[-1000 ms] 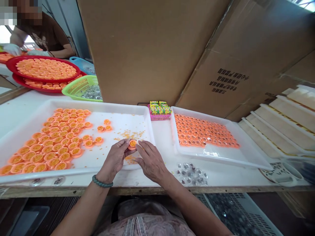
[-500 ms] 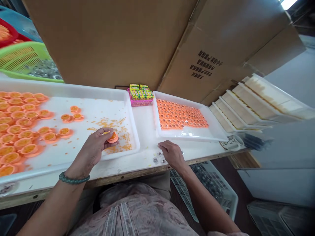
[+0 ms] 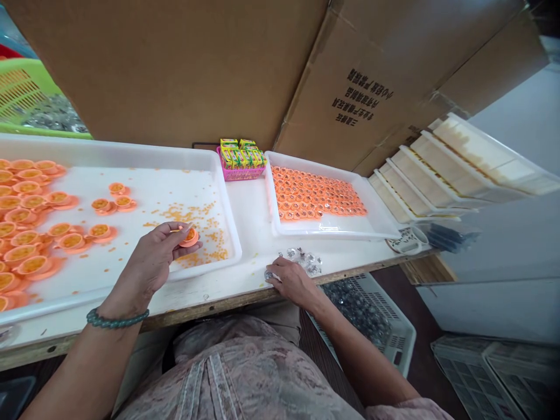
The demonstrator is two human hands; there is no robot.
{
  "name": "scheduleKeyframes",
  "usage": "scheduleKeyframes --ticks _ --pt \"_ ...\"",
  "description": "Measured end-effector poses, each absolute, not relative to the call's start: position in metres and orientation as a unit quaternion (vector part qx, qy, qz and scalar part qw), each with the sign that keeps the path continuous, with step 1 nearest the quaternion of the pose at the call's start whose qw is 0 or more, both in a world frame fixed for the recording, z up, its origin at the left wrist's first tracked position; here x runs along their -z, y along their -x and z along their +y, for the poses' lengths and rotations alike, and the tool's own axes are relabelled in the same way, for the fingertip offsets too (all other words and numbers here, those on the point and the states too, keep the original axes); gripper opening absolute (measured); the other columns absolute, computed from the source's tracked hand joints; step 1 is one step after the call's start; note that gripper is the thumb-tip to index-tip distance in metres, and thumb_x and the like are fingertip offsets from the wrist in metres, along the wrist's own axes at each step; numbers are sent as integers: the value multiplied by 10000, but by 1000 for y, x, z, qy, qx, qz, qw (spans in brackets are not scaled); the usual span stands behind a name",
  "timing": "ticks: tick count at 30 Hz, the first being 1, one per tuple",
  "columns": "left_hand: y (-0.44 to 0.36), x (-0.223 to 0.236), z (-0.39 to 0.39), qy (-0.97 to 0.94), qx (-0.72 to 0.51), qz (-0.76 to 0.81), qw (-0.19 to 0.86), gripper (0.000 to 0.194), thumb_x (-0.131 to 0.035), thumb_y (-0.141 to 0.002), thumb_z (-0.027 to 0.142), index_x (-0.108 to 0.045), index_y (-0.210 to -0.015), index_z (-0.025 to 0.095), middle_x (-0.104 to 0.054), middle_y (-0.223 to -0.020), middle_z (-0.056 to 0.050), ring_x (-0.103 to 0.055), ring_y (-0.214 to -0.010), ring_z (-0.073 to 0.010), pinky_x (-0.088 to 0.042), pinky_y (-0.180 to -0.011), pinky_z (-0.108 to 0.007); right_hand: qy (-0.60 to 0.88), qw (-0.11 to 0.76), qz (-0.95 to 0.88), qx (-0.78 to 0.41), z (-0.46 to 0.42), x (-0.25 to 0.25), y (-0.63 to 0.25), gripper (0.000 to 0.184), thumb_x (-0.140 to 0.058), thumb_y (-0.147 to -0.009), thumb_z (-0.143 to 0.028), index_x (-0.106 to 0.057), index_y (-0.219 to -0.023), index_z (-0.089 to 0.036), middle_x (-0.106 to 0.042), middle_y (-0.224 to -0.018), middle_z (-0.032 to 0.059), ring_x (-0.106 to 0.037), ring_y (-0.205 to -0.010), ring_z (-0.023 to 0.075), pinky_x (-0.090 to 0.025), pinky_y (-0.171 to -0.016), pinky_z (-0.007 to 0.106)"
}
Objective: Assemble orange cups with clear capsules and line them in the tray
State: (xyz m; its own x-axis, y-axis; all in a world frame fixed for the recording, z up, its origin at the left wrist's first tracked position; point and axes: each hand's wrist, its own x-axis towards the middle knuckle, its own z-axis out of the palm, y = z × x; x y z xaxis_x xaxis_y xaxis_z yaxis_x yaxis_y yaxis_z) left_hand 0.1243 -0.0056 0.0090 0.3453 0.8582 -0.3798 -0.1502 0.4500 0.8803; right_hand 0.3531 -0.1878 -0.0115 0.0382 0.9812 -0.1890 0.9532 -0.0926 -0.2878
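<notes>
In the head view my left hand [image 3: 160, 251] pinches a small orange plastic cup [image 3: 189, 238] with orange-yellow bits inside, just above the right end of the large white tray [image 3: 238, 248]. Loose orange-yellow bits [image 3: 201, 219] are scattered on the tray floor under it. My right hand [image 3: 291, 280] rests low at the table's front edge, its fingers closed on a small clear plastic piece [image 3: 269, 274]. Right behind that hand lies a little heap of similar clear pieces [image 3: 308, 261]. Many filled orange cups [image 3: 32, 239] crowd the left side of the tray.
A second white tray [image 3: 336, 228] holds rows of orange cups with clear tops. Between the trays sits a pink basket [image 3: 242, 173] of yellow-green packets. Stacked white trays [image 3: 420, 175] and a tape roll [image 3: 413, 239] stand right. Below is a crate [image 3: 405, 344] of clear pieces.
My right hand has moved left and toward the table edge, uncovering the heap of clear pieces, and now grips one. My left hand still holds the orange cup. The view has shifted slightly.
</notes>
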Motion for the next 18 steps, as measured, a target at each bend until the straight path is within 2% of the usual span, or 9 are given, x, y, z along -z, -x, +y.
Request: scheduleKeyframes --ticks 3,8,13,18 --pt "-124 -9 -6 -397 -350 453 717 283 -770 -579 307 -615 -753 146 -627 -698 14 -625 -671 -124 -557 -664 -228 725 62 -669 -151 -191 9 -352 203 -575 -788 -161 -631 -983 -166 -612 -940 65 -594 -867 168 -438 -748 243" --pt "-123 -7 -5 -394 -356 446 721 310 -780 -574 350 -622 -746 146 -644 -730 -1 -632 -684 -142 -560 -725 -296 738 119 -658 -91 -164 18 -350 303 -547 -796 -167 -594 -1095 -191 -606 -1021 59 -597 -827 150 -450 -739 241" --pt "-121 -7 -5 -388 -359 448 722 326 -786 -561 368 -622 -738 148 -644 -720 1 -639 -681 -153 -553 -733 -305 730 121 -669 -74 -114 33 -352 248 -495 -817 -102 -645 -1000 -176 -631 -947 69 -600 -887 163 -449 -772 243" --pt "-119 -9 -6 -385 -356 442 728 337 -783 -564 380 -620 -752 153 -649 -735 1 -643 -678 -155 -546 -743 -314 752 162 -633 -79 -105 33 -354 251 -477 -838 -98 -649 -1010 -160 -649 -904 65 -608 -814 148 -453 -748 235"
